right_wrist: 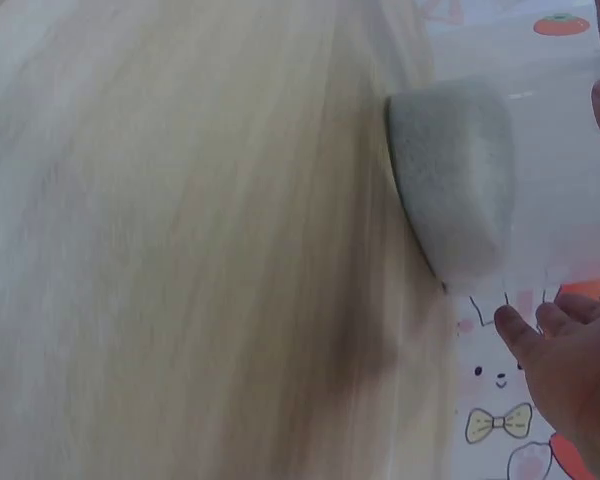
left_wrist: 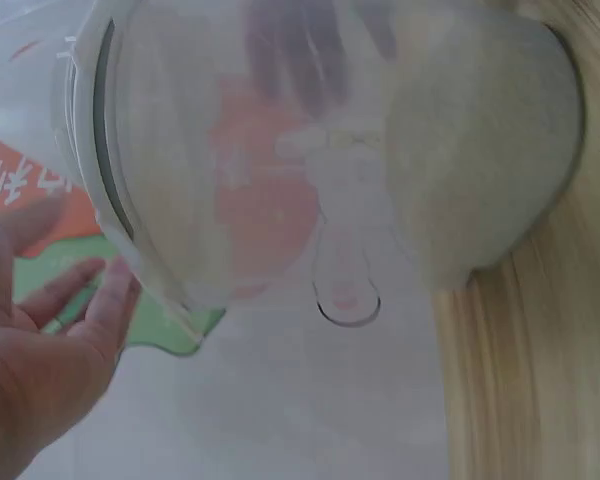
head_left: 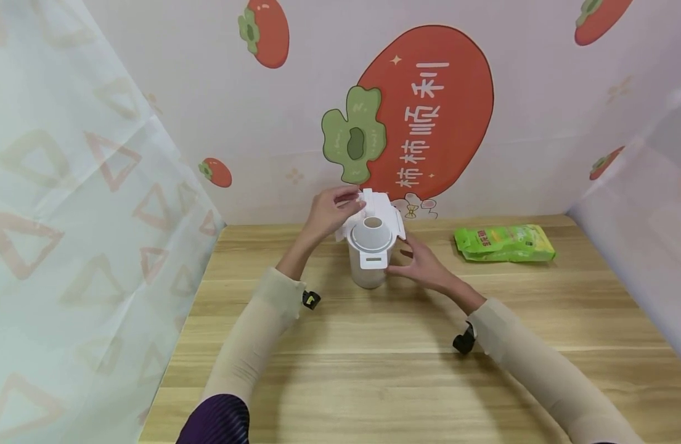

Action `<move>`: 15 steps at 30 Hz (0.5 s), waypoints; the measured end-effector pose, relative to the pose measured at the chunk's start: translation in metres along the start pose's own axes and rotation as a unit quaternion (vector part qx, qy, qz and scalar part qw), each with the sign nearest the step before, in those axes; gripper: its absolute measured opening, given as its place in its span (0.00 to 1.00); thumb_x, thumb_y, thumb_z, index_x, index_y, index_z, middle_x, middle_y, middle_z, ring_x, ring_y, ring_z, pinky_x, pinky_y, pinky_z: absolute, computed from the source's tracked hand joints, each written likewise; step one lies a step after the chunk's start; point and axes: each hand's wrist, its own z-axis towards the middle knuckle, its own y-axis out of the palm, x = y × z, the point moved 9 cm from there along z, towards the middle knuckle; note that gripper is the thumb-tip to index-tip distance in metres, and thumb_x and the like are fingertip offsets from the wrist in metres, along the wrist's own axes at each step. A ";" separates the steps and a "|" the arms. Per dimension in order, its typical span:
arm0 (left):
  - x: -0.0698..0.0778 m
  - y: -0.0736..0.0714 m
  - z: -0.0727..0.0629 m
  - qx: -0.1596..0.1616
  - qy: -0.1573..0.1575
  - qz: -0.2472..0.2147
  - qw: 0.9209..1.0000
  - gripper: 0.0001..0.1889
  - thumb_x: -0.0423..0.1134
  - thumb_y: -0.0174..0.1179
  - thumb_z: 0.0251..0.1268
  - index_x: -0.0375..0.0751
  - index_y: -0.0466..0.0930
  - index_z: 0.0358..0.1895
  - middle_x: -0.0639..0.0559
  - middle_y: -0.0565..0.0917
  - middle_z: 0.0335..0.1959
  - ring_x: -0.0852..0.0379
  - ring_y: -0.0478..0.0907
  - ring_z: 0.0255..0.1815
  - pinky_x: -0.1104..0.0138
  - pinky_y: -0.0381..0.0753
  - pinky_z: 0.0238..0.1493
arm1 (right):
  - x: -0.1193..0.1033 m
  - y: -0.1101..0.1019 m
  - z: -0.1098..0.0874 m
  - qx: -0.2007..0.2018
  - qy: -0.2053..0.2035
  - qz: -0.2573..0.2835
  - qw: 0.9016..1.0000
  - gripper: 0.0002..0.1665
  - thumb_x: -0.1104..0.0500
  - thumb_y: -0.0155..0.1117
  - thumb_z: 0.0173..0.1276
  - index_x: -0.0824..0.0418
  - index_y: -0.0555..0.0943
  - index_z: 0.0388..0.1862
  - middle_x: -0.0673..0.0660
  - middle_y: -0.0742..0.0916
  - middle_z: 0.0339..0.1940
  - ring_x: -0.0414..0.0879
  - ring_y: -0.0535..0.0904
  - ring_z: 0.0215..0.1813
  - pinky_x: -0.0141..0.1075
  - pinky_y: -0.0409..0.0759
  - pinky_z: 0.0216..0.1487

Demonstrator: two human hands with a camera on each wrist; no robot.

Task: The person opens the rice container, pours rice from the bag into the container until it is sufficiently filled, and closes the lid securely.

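A translucent canister [head_left: 368,274] stands upright on the table near the wall, with a greyish layer in its bottom part. On top is a white lid [head_left: 398,219] with side flaps and a raised round spout. My left hand [head_left: 331,213] is at the lid's far left side, fingertips close by its edge and a small white upright piece. In the left wrist view, a gap shows between its thumb and bent fingers. My right hand [head_left: 423,265] holds the canister's right side below the lid, thumb nearer me. Its fingers show dimly through the translucent wall in the left wrist view.
A green packet [head_left: 503,243] lies on the wooden table [head_left: 373,382] to the right. Behind the canister rises a wall [head_left: 296,123] printed with persimmons and lettering. A patterned side sheet [head_left: 85,216] borders the table's left edge.
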 end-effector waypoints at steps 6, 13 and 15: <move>-0.001 -0.008 -0.012 -0.073 0.044 0.068 0.994 0.34 0.45 0.69 0.72 0.36 0.73 0.76 0.43 0.74 0.77 0.47 0.67 0.81 0.56 0.67 0.80 | -0.001 -0.022 -0.005 -0.014 0.000 -0.017 1.000 0.66 0.52 0.80 0.67 0.56 0.47 0.90 0.61 0.61 0.88 0.60 0.57 0.86 0.60 0.71 0.75; -0.016 -0.013 -0.023 -0.150 0.033 0.150 0.977 0.49 0.56 0.71 0.67 0.44 0.59 0.85 0.49 0.62 0.85 0.48 0.55 0.86 0.49 0.54 0.85 | -0.010 -0.043 -0.002 -0.019 -0.009 -0.038 0.999 0.62 0.56 0.79 0.68 0.57 0.49 0.89 0.64 0.59 0.87 0.63 0.55 0.86 0.63 0.68 0.76; -0.021 -0.013 -0.025 -0.164 0.028 0.156 0.974 0.52 0.56 0.73 0.65 0.44 0.55 0.86 0.49 0.59 0.86 0.49 0.53 0.87 0.50 0.53 0.85 | -0.018 -0.047 0.001 -0.020 -0.019 -0.049 0.998 0.62 0.57 0.80 0.67 0.57 0.51 0.89 0.64 0.60 0.87 0.63 0.55 0.86 0.61 0.68 0.77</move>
